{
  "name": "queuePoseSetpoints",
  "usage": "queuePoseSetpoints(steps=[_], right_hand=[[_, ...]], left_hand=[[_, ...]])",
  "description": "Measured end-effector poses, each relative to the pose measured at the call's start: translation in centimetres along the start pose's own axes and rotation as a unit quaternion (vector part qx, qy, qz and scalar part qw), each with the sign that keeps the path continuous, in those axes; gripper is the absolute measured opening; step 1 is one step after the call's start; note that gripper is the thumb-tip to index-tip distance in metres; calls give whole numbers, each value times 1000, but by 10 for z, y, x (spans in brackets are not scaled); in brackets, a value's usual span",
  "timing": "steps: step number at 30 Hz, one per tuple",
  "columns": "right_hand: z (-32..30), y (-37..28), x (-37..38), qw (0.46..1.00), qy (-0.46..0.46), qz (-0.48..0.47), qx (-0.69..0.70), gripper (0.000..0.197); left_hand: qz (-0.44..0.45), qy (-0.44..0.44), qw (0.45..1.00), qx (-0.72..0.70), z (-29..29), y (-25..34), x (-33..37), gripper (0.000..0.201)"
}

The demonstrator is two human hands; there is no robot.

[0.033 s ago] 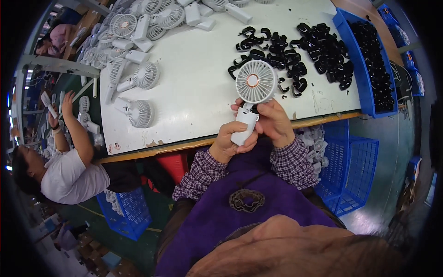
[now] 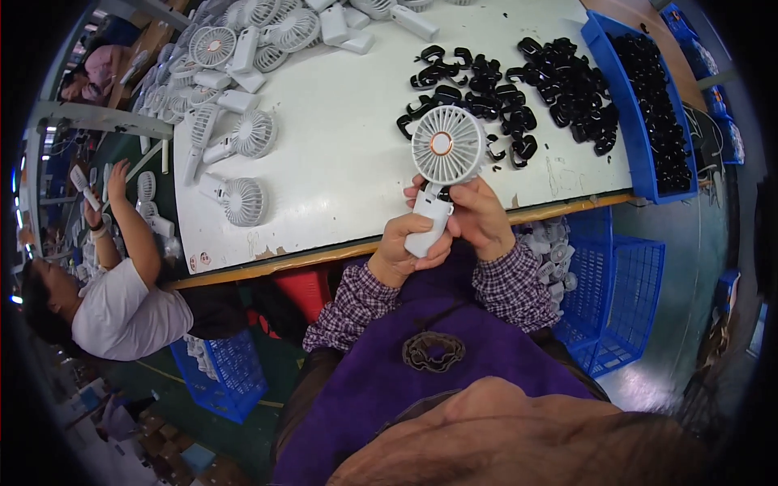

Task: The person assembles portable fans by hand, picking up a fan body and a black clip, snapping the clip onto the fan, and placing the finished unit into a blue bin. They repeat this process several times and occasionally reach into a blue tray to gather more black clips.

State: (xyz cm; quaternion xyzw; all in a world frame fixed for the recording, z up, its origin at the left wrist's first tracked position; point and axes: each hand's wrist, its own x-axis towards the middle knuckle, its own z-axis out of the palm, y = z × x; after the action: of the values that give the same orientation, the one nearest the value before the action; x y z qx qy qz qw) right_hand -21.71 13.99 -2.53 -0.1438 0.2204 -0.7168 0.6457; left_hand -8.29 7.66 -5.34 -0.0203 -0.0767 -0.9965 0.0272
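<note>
A white handheld fan (image 2: 430, 230) is held upright over the table's front edge, its round grille toward me with a copper-coloured ring at the centre. My left hand (image 2: 403, 249) is wrapped round the fan's handle. At the neck between handle and grille, my right hand (image 2: 481, 212) has thumb and fingers closed on a small black plastic piece (image 2: 444, 194), which they partly hide. Behind the fan lie many loose curved black plastic pieces (image 2: 571, 97) in two groups on the white table (image 2: 340, 162).
Many white handheld fans (image 2: 296, 31) are heaped at the far left, with a few lying nearer. A blue bin (image 2: 644, 113) of black pieces stands at the right edge. Blue crates (image 2: 624, 300) sit below the table. At the left, a co-worker (image 2: 130, 312) reaches toward another table.
</note>
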Motion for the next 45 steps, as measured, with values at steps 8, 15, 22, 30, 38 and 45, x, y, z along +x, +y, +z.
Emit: queuePoseSetpoints(steps=[8,15,22,30,38,45], right_hand=[[10,-11,-29,996,52,-78,10,55],[-49,-81,-191,961,29,-272,-42,36],[-312,28,-326,813,532,-1,-236,36],[-383,34,-268,723,673,89,-127,36],[-172,-41,-211,871,401,-62,-279,25],[15,-35,-43,860,49,-125,-492,64]], left_hand=[[-2,124,989,75,69,-12,17,38],[157,375,768,496,58,59,-58,14],[301,568,129,755,17,157,-213,22],[26,436,-33,899,-1,222,-223,53],[39,425,169,888,33,165,-168,50],[164,271,345,884,28,40,-64,57]])
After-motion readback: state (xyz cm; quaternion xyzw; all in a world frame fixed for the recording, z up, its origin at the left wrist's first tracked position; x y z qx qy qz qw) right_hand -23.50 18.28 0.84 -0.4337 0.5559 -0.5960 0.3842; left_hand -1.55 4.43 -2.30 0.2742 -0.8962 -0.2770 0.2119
